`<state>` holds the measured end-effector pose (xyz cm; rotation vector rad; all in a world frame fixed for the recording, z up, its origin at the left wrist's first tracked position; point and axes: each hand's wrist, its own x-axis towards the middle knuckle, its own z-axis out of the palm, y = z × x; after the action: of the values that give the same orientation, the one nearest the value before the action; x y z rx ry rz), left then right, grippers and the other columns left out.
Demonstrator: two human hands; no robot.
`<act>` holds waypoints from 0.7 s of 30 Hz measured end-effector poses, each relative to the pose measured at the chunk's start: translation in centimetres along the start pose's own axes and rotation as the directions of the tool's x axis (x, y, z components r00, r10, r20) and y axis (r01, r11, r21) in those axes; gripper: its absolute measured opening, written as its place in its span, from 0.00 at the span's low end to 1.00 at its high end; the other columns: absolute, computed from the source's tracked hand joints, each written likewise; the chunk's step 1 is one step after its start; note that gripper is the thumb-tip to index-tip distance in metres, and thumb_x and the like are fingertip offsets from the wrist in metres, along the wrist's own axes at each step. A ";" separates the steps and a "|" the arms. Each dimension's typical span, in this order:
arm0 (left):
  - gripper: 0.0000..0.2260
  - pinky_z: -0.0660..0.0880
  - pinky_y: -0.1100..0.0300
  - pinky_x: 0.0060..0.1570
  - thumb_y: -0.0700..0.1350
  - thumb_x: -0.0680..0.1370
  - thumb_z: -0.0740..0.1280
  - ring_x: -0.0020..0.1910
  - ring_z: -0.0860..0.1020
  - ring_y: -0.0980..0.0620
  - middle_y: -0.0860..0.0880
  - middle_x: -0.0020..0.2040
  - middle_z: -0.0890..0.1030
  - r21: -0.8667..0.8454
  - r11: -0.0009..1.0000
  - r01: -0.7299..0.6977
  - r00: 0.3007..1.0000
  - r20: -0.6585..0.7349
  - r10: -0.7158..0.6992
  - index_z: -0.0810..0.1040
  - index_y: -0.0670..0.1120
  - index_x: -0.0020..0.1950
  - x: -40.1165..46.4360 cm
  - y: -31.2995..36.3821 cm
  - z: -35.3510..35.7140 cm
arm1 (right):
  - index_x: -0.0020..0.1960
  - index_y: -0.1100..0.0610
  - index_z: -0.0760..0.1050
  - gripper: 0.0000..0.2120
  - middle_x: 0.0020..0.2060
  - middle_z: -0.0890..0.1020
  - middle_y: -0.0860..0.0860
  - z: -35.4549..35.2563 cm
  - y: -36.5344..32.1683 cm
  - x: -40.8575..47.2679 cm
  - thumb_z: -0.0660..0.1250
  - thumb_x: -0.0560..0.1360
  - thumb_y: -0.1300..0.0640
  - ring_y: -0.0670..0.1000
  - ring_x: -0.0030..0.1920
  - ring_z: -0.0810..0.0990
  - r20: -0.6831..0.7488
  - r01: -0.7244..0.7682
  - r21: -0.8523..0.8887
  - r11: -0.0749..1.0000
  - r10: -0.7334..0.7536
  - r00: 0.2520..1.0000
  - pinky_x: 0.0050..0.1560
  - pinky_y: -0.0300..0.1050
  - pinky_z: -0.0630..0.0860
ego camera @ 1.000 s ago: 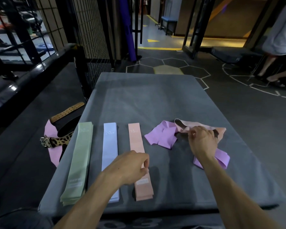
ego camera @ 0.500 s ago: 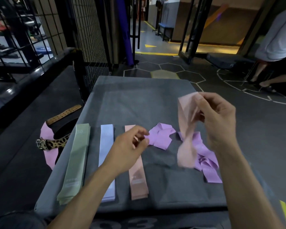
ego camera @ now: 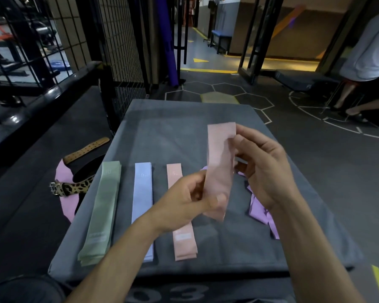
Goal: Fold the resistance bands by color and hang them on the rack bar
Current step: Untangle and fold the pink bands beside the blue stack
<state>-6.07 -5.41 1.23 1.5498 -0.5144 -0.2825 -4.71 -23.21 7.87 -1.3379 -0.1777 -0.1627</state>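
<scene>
Pink resistance band (ego camera: 221, 169) hangs upright in the air above the bench (ego camera: 184, 119), held at both ends. The right hand (ego camera: 264, 169) pinches its upper part between thumb and fingers; the left hand (ego camera: 189, 199) pinches its lower part. Both grips are closed on this one band. Motion blur hides the exact finger placement at the lower end.

Risk 1: the band is thin and slack. If either pinch loosens, the layers probably slide apart and the fold lands uneven.

Risk 2: the matching peach band stack (ego camera: 182, 215) lies flat directly below the left hand. A low lay-down pass can drag or skew it.

Risk 3: loose purple bands (ego camera: 260, 212) lie crumpled just beside the right wrist. The forearm can catch them and pull them toward the bench edge.

Risk 4: the blue band stack (ego camera: 142, 206) and the green band stack (ego camera: 102, 212) lie close alongside, each in its own row. A misplaced band would mix colours.

A leopard-print belt (ego camera: 72, 188) lies on the floor left of the bench. No rack bar can be identified with certainty.
</scene>
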 end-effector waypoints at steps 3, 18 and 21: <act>0.08 0.79 0.43 0.59 0.38 0.79 0.71 0.51 0.83 0.41 0.38 0.54 0.84 0.129 0.990 0.063 0.996 0.059 -0.071 0.80 0.39 0.58 0.3 -1.3 0.0 | 0.63 0.54 0.81 0.15 0.53 0.84 0.56 -0.5 0.0 0.5 0.65 0.79 0.63 0.54 0.46 0.80 -0.023 0.015 0.039 0.999 -0.014 1.000 0.44 0.48 0.76; 0.02 0.77 0.43 0.58 0.41 0.77 0.69 0.44 0.81 0.50 0.51 0.43 0.84 0.412 0.897 0.160 0.983 0.019 -0.184 0.80 0.45 0.49 -0.2 -2.8 -2.9 | 0.68 0.50 0.77 0.23 0.44 0.81 0.53 -5.5 3.0 2.2 0.65 0.78 0.69 0.52 0.39 0.75 -0.387 -0.077 0.155 0.985 0.132 0.913 0.40 0.46 0.80; 0.04 0.77 0.43 0.55 0.46 0.75 0.67 0.46 0.79 0.46 0.52 0.44 0.82 0.550 0.832 0.077 0.996 -0.005 -0.089 0.80 0.51 0.48 0.0 -2.9 -2.8 | 0.62 0.47 0.80 0.22 0.45 0.79 0.56 -6.1 3.6 2.1 0.64 0.78 0.69 0.53 0.41 0.76 -0.428 -0.111 0.148 0.983 0.164 0.889 0.42 0.49 0.81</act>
<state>-4.27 -3.03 -1.44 2.1401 -0.5764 -0.2266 -1.68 -28.39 3.61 -1.1572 0.2871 -0.3244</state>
